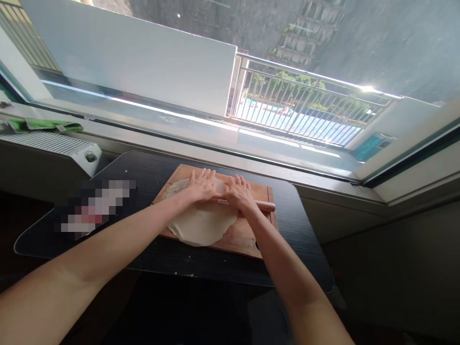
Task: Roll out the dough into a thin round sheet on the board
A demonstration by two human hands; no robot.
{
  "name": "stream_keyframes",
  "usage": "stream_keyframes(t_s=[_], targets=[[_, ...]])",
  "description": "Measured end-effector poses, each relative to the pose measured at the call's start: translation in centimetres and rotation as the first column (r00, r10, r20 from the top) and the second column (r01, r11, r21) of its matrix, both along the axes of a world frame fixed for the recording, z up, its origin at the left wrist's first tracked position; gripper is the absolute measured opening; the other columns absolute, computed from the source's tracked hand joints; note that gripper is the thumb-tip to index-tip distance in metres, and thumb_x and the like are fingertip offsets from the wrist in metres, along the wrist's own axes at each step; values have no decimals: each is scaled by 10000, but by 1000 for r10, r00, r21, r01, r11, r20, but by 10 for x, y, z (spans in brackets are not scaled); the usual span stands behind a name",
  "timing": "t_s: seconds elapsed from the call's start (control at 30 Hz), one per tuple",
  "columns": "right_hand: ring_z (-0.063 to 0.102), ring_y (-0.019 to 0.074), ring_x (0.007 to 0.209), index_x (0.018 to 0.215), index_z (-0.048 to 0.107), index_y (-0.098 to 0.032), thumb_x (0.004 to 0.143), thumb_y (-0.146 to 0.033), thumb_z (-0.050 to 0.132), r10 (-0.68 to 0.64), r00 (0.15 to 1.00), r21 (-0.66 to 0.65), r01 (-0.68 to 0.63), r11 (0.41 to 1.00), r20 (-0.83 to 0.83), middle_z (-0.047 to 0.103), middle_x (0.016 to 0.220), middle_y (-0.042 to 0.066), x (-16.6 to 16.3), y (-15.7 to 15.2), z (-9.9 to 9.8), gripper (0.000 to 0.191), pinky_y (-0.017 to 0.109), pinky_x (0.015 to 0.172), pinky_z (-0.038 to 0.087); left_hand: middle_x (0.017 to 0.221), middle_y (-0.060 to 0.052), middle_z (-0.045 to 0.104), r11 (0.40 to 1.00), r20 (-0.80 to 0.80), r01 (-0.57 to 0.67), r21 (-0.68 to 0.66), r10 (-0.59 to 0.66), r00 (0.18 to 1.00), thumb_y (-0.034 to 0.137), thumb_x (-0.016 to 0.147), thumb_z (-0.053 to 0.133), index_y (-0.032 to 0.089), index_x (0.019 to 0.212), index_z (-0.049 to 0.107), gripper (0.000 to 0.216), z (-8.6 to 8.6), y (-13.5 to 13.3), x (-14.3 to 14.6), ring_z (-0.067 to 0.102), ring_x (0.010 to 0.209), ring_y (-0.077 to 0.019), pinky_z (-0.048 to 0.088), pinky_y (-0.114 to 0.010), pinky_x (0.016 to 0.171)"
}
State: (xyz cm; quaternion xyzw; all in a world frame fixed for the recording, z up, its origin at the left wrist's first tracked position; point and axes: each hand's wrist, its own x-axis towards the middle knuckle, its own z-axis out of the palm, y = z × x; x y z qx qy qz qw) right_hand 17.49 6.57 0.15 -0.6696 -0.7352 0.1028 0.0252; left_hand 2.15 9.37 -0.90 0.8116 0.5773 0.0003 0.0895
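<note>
A wooden rolling pin (264,205) lies across a thin, wide sheet of dough (203,225) on a wooden cutting board (244,235). My left hand (203,184) rests with its palm on the pin, fingers stretched out and spread over the far side of the dough. Close beside it, my right hand (237,190) presses on the pin too, its fingers reaching forward and apart. Both palms cover the pin's middle and left part, while its right end sticks out past my right hand. The dough hangs slightly over the board's near left edge.
The board stands on a dark table (302,249) with rounded corners and a few white crumbs. A blurred-out item (97,208) lies at the table's left. Behind run a window sill (287,177) and glass, with a white radiator (53,143) and green cloth (46,125) at left.
</note>
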Motion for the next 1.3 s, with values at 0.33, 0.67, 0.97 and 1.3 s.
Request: stream_keyframes(t_s=[0.33, 0.67, 0.97, 1.3], targets=[[167, 308, 1523, 1505, 403, -118, 1019, -333, 293, 57, 996, 134, -65, 989, 63, 314, 1620, 142, -3, -34, -10, 543, 499, 1210, 159, 1601, -147, 348, 986, 75, 5, 165, -17, 997, 320, 974, 288, 96, 1541, 355, 613, -15, -37, -11, 263, 1509, -310, 147, -577, 1227], [205, 286, 1512, 1505, 403, -138, 1023, -308, 271, 68, 996, 185, -77, 980, 56, 371, 1592, 132, -5, -50, -14, 528, 471, 1203, 175, 1592, -154, 365, 969, 80, 41, 245, -62, 995, 326, 974, 304, 95, 1523, 386, 601, -17, -50, -14, 287, 1499, -304, 121, -567, 1235], [362, 285, 1431, 1342, 552, -196, 1005, -342, 342, 9, 1000, 84, -9, 996, 1, 501, 1485, 117, -7, -7, 3, 423, 441, 1165, 277, 1635, -154, 252, 999, -41, -20, -27, 19, 999, 500, 969, 374, 120, 1550, 328, 696, 8, -6, 0, 199, 1524, -347, 188, -634, 1193], [230, 276, 1504, 1461, 461, -166, 1020, -340, 303, 50, 998, 137, -55, 989, 41, 389, 1584, 116, -6, -33, -6, 500, 464, 1195, 206, 1624, -153, 292, 998, -28, 20, 61, -18, 999, 369, 1005, 257, 86, 1549, 324, 617, -3, -34, -9, 223, 1520, -316, 162, -598, 1214]])
